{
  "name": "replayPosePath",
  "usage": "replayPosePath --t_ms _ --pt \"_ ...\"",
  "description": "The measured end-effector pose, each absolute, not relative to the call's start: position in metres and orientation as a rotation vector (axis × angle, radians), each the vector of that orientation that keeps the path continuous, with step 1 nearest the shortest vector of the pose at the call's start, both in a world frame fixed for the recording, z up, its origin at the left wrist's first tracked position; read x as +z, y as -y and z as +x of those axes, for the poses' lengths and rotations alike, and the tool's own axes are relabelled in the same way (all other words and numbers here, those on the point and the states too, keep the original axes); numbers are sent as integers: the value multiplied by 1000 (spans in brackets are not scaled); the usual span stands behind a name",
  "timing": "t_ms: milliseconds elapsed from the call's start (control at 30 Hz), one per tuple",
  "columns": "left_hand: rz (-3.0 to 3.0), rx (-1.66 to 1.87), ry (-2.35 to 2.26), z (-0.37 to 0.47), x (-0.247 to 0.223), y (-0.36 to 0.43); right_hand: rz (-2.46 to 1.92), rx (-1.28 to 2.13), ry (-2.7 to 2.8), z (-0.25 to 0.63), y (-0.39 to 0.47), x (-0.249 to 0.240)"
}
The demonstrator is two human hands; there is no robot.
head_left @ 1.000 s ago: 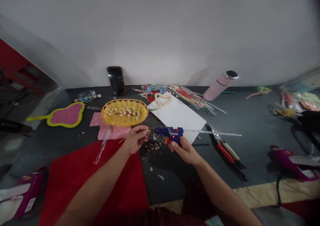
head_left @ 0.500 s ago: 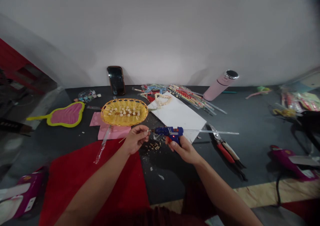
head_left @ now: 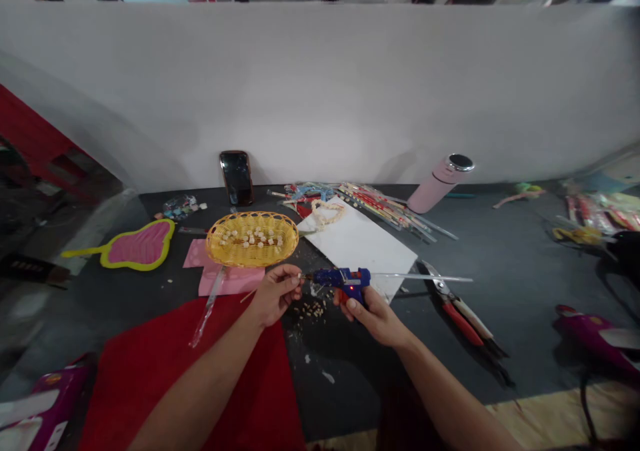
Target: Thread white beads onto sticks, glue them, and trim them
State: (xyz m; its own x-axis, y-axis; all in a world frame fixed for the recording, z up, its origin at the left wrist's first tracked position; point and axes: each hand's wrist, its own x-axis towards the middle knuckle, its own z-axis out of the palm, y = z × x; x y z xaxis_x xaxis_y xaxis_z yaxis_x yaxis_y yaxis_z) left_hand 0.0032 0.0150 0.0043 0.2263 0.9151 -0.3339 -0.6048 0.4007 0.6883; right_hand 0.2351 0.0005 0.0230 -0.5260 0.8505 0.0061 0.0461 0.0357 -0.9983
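Note:
My right hand (head_left: 377,311) grips a blue hot glue gun (head_left: 345,278) level above the table, fingers around its handle and red trigger. A red light glows on the gun, and a long clear glue stick (head_left: 425,277) juts from its back. Right at the nozzle, my left hand (head_left: 277,294) pinches a tiny whitish piece (head_left: 300,276) between thumb and finger; its exact kind is too small to tell. A thin wooden stick (head_left: 247,296) pokes out beside the left hand; whether it is held is hidden. Small pale bits (head_left: 313,309) lie scattered below the gun.
Behind the left hand stands a yellow wicker basket (head_left: 213,248) with several small white pieces. Around lie white paper (head_left: 360,244), pliers-like cutters (head_left: 457,311), red cloth (head_left: 200,371), and a yellow-rimmed pink shape (head_left: 140,246). A pink bottle (head_left: 435,188) and phone (head_left: 237,178) stand near the wall.
The camera has tilted up, so everything sits lower in the picture and the top of the wall shows. Both hands keep the same hold, with the nozzle still at the left fingertips.

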Motion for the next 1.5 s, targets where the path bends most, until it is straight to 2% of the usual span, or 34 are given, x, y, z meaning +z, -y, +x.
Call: replayPosePath --t_ms 967,1200,1500 --pt "500 1143 -740 6 10 -18 -886 1634 1399 230 6 13" --pt "522 1162 -759 3 11 -19 -910 1530 1505 227 1 27" --pt "532 1136 -756 3 8 -19 -942 1509 1602 228 2 21"
